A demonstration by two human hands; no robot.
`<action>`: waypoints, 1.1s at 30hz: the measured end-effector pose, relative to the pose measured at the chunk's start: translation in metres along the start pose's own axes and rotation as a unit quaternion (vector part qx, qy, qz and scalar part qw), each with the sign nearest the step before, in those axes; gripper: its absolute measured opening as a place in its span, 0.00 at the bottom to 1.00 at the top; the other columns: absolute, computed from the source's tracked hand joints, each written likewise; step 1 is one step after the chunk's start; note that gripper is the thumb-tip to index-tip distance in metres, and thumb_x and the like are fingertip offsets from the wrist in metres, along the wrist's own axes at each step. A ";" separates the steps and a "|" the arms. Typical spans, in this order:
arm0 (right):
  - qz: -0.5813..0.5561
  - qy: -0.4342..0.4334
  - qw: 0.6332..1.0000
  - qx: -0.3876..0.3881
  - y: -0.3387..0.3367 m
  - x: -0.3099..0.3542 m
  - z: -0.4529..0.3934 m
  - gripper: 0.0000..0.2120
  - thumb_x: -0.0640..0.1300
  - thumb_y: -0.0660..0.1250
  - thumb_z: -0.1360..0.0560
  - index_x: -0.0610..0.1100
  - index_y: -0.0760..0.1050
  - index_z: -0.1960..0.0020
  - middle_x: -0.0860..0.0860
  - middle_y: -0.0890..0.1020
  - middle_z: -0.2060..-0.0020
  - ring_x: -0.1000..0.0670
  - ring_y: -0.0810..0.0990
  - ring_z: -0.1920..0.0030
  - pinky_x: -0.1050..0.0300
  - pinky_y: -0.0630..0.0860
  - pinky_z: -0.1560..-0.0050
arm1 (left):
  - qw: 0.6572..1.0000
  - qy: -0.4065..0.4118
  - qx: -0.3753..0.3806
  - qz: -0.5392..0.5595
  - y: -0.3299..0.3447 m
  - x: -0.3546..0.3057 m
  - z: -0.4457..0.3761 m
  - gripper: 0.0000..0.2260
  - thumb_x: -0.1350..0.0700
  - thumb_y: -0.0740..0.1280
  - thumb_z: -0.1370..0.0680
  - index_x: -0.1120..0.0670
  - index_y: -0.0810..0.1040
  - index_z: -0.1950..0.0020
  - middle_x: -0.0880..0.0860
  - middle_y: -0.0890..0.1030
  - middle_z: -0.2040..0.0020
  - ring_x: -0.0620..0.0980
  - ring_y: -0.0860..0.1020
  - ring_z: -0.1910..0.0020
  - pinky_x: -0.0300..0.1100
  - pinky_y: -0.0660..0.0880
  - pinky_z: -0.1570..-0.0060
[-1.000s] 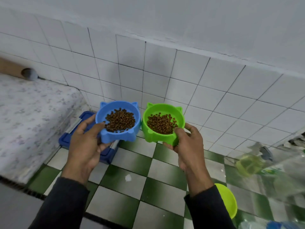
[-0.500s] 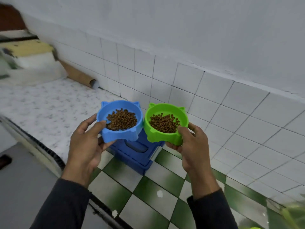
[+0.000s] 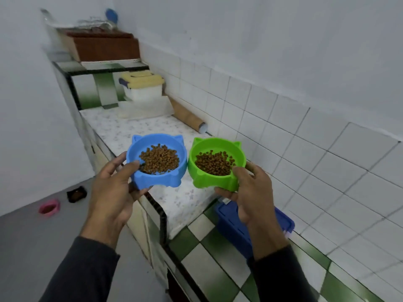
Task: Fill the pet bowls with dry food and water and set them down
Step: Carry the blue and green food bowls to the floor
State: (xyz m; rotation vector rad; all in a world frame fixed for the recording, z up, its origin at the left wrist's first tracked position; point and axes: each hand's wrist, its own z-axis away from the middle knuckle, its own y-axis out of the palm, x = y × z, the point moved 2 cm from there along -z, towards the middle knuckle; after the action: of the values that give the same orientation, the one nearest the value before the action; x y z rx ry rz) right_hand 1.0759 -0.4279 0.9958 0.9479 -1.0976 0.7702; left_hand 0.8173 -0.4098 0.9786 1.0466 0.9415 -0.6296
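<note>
Two bowls (image 3: 157,160) (kibble-filled) in hands (image 3: 111,192).

Both arms reach forward in dark sleeves, bare from the wrist, with the hands held up side by side at about the same height. The left hand (image 3: 111,190) grips the blue bowl (image 3: 157,162) from its near left side, thumb hooked over the rim and fingers curled underneath. The right hand (image 3: 250,192) grips the green bowl (image 3: 216,164) from its near right side, thumb over the rim and fingers wrapped below the base.
</note>
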 end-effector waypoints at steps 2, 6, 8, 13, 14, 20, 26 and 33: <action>0.005 0.008 1.000 0.022 0.033 -0.008 0.000 0.14 0.38 0.66 0.19 0.40 0.74 0.34 0.44 0.81 0.46 0.43 0.85 0.52 0.44 0.84 0.62 | 1.000 0.012 -0.020 -0.002 -0.026 -0.014 -0.014 0.17 0.61 0.71 0.21 0.53 0.79 0.33 0.58 0.86 0.47 0.56 0.84 0.58 0.46 0.82 0.65; 0.019 0.019 0.997 0.065 0.097 -0.027 -0.001 0.16 0.38 0.66 0.19 0.41 0.72 0.32 0.45 0.80 0.48 0.44 0.85 0.53 0.44 0.84 0.62 | 0.997 0.035 -0.063 -0.001 -0.075 -0.039 -0.038 0.16 0.62 0.71 0.22 0.53 0.80 0.34 0.58 0.87 0.48 0.55 0.85 0.60 0.48 0.82 0.64; 0.024 0.026 0.996 0.087 0.128 -0.037 -0.002 0.16 0.38 0.65 0.19 0.41 0.72 0.32 0.44 0.80 0.47 0.41 0.84 0.51 0.43 0.84 0.62 | 0.995 0.043 -0.089 0.007 -0.099 -0.050 -0.048 0.15 0.62 0.71 0.21 0.53 0.81 0.35 0.57 0.87 0.50 0.54 0.86 0.60 0.49 0.83 0.62; 0.027 0.048 0.988 0.145 0.206 -0.061 -0.005 0.16 0.36 0.66 0.20 0.40 0.73 0.33 0.42 0.80 0.48 0.40 0.85 0.53 0.41 0.84 0.61 | 0.987 0.067 -0.144 0.025 -0.158 -0.075 -0.070 0.16 0.63 0.70 0.21 0.53 0.80 0.34 0.54 0.87 0.54 0.54 0.86 0.59 0.48 0.82 0.64; 0.031 0.050 0.986 0.158 0.222 -0.066 -0.006 0.16 0.36 0.66 0.21 0.39 0.73 0.33 0.42 0.81 0.48 0.41 0.85 0.53 0.42 0.84 0.62 | 0.985 0.071 -0.158 0.027 -0.169 -0.079 -0.075 0.16 0.62 0.70 0.21 0.53 0.80 0.34 0.54 0.87 0.54 0.55 0.85 0.59 0.48 0.82 0.64; 0.035 0.082 0.969 0.232 0.310 -0.098 -0.010 0.17 0.34 0.65 0.21 0.38 0.72 0.33 0.41 0.81 0.47 0.42 0.85 0.53 0.41 0.84 0.62 | 0.969 0.095 -0.224 0.043 -0.232 -0.102 -0.102 0.16 0.62 0.69 0.21 0.53 0.79 0.33 0.51 0.87 0.56 0.55 0.86 0.59 0.48 0.82 0.65; 0.069 0.107 0.950 0.285 0.403 -0.130 -0.029 0.12 0.34 0.65 0.22 0.42 0.76 0.39 0.40 0.81 0.45 0.39 0.85 0.50 0.42 0.84 0.62 | 0.950 0.115 -0.283 0.061 -0.283 -0.123 -0.146 0.18 0.63 0.69 0.22 0.53 0.79 0.32 0.55 0.86 0.49 0.53 0.86 0.61 0.49 0.83 0.64; 0.095 0.115 0.928 0.342 0.502 -0.153 -0.056 0.10 0.35 0.64 0.21 0.48 0.76 0.46 0.46 0.82 0.50 0.45 0.86 0.54 0.42 0.85 0.60 | 0.930 0.125 -0.334 0.084 -0.326 -0.148 -0.214 0.17 0.63 0.69 0.22 0.51 0.80 0.34 0.56 0.85 0.41 0.52 0.86 0.60 0.50 0.83 0.62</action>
State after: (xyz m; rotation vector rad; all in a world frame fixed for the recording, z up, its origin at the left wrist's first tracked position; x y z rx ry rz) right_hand 0.6111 -0.1804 0.9603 1.2961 -0.7186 1.4420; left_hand 0.4093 -0.3397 0.9255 0.5838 1.1611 -0.0072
